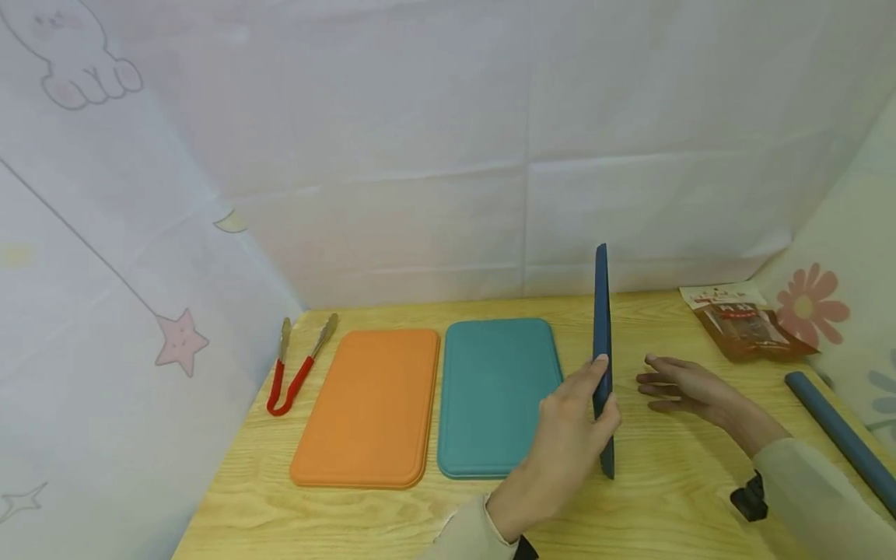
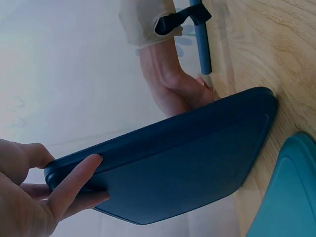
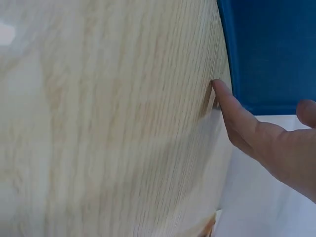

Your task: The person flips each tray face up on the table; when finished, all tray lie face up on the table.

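Note:
My left hand grips a dark blue cutting board by its near edge. Seen from the head, the board stands upright, almost edge-on; the left wrist view shows its broad face, with thumb and fingers on opposite sides. To the right of the board, my right hand has its fingers extended and holds nothing. In the right wrist view, fingers of that hand are low over the wooden table beside the blue board. A teal cutting board lies flat left of the upright one.
An orange cutting board lies flat left of the teal one. Red-handled tongs rest at the table's left edge. A brown-and-white food packet sits at the back right, with a blue-grey rod along the right edge. Printed cloth hangs behind.

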Available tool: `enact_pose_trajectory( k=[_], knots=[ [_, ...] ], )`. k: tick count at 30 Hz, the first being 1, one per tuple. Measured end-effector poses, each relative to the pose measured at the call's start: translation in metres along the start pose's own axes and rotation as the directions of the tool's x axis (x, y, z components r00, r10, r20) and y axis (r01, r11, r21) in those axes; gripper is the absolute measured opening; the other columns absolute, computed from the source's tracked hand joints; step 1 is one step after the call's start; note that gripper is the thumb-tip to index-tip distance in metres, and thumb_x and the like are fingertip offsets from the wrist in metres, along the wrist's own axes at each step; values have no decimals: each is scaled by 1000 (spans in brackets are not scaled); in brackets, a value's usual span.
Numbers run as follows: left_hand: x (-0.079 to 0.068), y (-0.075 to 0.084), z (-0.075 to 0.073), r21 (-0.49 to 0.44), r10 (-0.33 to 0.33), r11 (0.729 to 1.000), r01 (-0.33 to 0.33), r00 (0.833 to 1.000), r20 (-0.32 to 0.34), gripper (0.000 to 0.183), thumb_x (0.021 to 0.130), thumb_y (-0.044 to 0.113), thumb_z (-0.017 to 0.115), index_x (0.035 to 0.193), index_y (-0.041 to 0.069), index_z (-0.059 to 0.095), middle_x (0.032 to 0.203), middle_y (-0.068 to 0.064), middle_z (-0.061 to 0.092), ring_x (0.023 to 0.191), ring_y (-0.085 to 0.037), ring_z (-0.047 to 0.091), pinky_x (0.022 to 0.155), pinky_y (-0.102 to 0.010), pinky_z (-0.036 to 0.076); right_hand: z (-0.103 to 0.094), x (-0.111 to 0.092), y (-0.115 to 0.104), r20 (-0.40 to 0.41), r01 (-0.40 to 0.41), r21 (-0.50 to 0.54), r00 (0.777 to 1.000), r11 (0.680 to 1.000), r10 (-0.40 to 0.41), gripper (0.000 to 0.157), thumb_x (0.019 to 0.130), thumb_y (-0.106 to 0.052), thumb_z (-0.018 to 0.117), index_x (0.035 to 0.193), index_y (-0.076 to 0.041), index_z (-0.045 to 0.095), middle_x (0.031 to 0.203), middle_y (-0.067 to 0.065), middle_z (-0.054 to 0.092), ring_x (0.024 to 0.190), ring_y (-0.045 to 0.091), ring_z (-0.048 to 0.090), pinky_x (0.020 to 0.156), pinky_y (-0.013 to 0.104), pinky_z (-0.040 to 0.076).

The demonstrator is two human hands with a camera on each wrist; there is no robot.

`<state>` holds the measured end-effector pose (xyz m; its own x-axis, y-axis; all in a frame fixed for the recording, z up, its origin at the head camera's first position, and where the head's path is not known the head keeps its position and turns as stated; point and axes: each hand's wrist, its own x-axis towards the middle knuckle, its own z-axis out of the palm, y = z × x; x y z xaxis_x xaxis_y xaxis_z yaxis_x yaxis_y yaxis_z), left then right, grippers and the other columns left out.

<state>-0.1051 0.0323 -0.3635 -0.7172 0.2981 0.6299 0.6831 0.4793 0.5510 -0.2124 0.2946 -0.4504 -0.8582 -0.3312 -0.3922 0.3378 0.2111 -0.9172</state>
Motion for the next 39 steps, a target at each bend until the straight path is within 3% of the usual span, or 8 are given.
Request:
enact_pose_trajectory(
  k=[8,14,18,22,26,29,31,39],
  knots=[
    [5,-9,-5,-150,-173,973,174,985,19,45,98,10,57,141,3,48,134,-14,55,113,-17,60,82,-15,50,10,5,-3,15,5,3,1000,1000,-5,77,104,-33,44,152,3,-3,153,34,12,134,43,36,100,45,46],
    [11,-12,-11,-351,-418,834,426,903,101,47,98,18,57,144,14,46,135,-5,55,113,-12,59,73,-17,53,9,5,4,-14,-1,41,1000,999,1,76,101,-20,52,151,9,2,149,38,16,122,37,54,97,43,48],
    [8,-13,-11,-432,-478,753,495,864,157,46,98,24,58,143,20,48,132,-2,56,103,-8,62,62,-22,56,6,0,12,-46,-7,35,999,999,8,76,97,-12,59,150,11,9,138,40,35,106,27,64,91,43,52],
    [7,-16,-11,-502,-448,726,471,877,174,46,100,32,54,143,18,48,124,-10,59,81,-5,67,59,-24,56,2,-5,14,-79,-20,28,997,999,22,76,93,-6,63,149,11,14,116,20,61,95,24,68,84,43,55],
    [12,-25,-10,-591,-412,682,430,894,174,45,102,38,48,138,11,54,109,-16,66,67,-11,69,59,-32,58,-6,-9,12,-90,-50,-4,995,999,49,75,92,-5,64,150,9,17,103,9,67,92,23,69,80,42,57],
    [17,-36,-6,-631,-425,637,442,885,192,43,101,36,50,134,9,57,113,-12,68,71,-19,71,59,-36,59,-12,-12,12,-82,-62,-48,995,997,58,75,92,-7,63,150,9,19,106,11,67,94,25,69,79,43,57],
    [20,-45,-2,-649,-452,591,478,863,224,42,99,31,54,135,9,57,126,-6,63,83,-21,71,59,-37,59,-16,-14,14,-92,-74,-76,994,994,67,73,92,-6,63,149,8,21,109,13,66,94,25,69,78,44,57],
    [24,-77,15,-654,-534,405,639,746,398,50,90,10,69,138,8,53,116,-10,61,94,-22,67,60,-47,58,-34,-25,24,-161,-119,-169,983,978,92,66,92,-2,59,148,8,26,104,11,67,90,23,68,72,44,58]
  ],
)
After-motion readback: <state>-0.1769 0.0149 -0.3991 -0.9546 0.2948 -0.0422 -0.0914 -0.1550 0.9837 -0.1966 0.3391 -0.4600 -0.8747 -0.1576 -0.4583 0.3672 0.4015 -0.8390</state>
